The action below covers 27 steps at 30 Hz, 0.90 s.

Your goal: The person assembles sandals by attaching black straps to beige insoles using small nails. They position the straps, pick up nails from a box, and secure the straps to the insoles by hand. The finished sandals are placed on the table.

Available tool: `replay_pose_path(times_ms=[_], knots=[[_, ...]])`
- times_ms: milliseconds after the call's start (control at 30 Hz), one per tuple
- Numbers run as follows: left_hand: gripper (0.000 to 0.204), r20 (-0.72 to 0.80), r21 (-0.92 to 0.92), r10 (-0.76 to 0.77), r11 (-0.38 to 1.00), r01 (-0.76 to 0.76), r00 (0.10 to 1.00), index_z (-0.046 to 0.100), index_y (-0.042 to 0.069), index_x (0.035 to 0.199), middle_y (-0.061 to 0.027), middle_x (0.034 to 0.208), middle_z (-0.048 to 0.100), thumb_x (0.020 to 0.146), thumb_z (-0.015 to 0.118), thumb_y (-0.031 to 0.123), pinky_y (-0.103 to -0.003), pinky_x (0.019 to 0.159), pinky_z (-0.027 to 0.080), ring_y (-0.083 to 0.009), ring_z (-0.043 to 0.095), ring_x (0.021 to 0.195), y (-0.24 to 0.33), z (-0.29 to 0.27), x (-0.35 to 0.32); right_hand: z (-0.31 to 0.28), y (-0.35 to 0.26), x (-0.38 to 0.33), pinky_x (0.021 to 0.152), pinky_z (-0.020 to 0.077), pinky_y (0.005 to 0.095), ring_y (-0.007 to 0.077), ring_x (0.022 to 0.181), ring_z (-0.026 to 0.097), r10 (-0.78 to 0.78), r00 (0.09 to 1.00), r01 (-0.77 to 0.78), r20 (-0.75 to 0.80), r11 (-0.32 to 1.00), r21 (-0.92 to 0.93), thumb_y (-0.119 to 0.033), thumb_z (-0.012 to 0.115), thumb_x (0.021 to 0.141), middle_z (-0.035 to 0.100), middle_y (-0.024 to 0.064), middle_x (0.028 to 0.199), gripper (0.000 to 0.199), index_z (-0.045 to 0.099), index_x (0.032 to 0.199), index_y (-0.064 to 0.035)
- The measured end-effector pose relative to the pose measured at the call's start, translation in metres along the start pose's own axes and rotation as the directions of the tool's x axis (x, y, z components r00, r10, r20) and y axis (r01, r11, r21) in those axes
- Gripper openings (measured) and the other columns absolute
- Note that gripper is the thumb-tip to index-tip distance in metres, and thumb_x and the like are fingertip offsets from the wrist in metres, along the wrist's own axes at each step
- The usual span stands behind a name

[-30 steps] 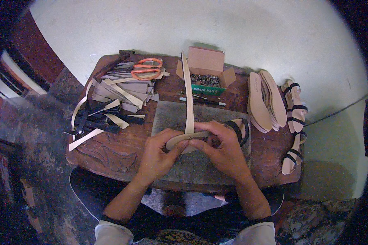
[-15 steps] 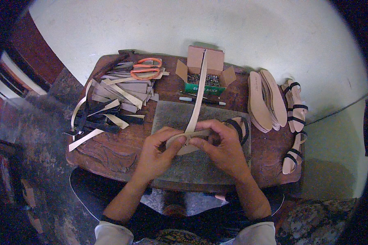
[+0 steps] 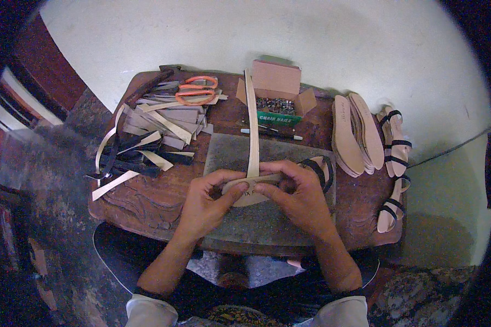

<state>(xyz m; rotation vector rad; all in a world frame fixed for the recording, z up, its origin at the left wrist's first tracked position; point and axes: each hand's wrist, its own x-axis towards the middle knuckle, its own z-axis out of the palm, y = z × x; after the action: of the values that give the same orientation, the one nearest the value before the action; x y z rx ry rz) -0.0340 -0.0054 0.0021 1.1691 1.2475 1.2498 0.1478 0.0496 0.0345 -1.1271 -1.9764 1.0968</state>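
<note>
Over the grey mat, I grip a beige sandal sole with both hands. My left hand pinches its left side, thumb on top and fingers curled round the edge. In the same way, my right hand grasps the right side, its thumb tip close to the left one. A long pale strap rises from the sole's far edge between my hands; its lower end is hidden. Just beyond my right hand lies a sandal with black straps, partly covered by my fingers.
At the back stands an open cardboard box of small nails, with a pen before it. Orange-handled scissors lie on strips at the left. Stacked soles and finished sandals line the right of the wooden table.
The strap's free upper end has swung to the left, so the strap now stands nearly straight. Both hands keep their hold on the sole in almost the same place.
</note>
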Motion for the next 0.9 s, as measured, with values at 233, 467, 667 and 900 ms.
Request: replay_pose_path(times_ms=[233, 467, 667, 900], knots=[[0.020, -0.010, -0.019, -0.017, 1.000, 0.017, 1.000, 0.065, 0.000, 0.103, -0.0052, 0.091, 0.067, 0.084, 0.066, 0.006, -0.024, 0.074, 0.048, -0.0096, 0.060, 0.084, -0.002, 0.003, 0.000, -0.001, 0.003, 0.000, 0.063, 0.0456, 0.0246, 0.0101, 0.072, 0.059, 0.077, 0.996, -0.082, 0.042, 0.984, 0.161, -0.013, 0.074, 0.075, 0.067, 0.0052, 0.087, 0.031, 0.064, 0.104, -0.0050], [0.021, -0.005, 0.026, -0.002, 1.000, 0.002, 1.000, 0.064, 0.000, 0.103, -0.0065, 0.092, 0.067, 0.084, 0.066, 0.007, -0.025, 0.074, 0.048, -0.0105, 0.061, 0.085, 0.002, 0.003, -0.001, -0.003, 0.002, 0.000, 0.045, 0.0371, 0.0175, 0.0006, 0.053, 0.048, 0.051, 0.996, -0.059, 0.067, 0.992, 0.111, -0.007, 0.072, 0.077, 0.063, -0.0011, 0.080, 0.028, 0.062, 0.102, -0.0037], [0.020, -0.023, 0.094, 0.015, 0.995, -0.013, 1.000, 0.064, -0.001, 0.102, -0.0072, 0.091, 0.068, 0.084, 0.066, 0.008, -0.025, 0.075, 0.048, -0.0110, 0.061, 0.085, 0.007, 0.005, -0.004, -0.001, 0.004, 0.000, 0.043, 0.0360, 0.0175, 0.0005, 0.051, 0.047, 0.048, 0.997, -0.056, 0.058, 0.990, 0.130, -0.007, 0.072, 0.077, 0.063, -0.0003, 0.079, 0.026, 0.061, 0.100, -0.0032], [0.020, -0.050, 0.114, 0.060, 0.992, -0.054, 0.997, 0.065, 0.000, 0.101, -0.0071, 0.089, 0.068, 0.084, 0.067, 0.009, -0.025, 0.073, 0.049, -0.0106, 0.062, 0.083, 0.008, 0.007, -0.005, -0.003, 0.005, 0.001, 0.043, 0.0418, 0.0178, 0.0033, 0.057, 0.055, 0.025, 0.995, -0.042, 0.095, 0.983, 0.181, -0.005, 0.070, 0.078, 0.063, 0.0037, 0.085, 0.026, 0.059, 0.101, -0.0021]])
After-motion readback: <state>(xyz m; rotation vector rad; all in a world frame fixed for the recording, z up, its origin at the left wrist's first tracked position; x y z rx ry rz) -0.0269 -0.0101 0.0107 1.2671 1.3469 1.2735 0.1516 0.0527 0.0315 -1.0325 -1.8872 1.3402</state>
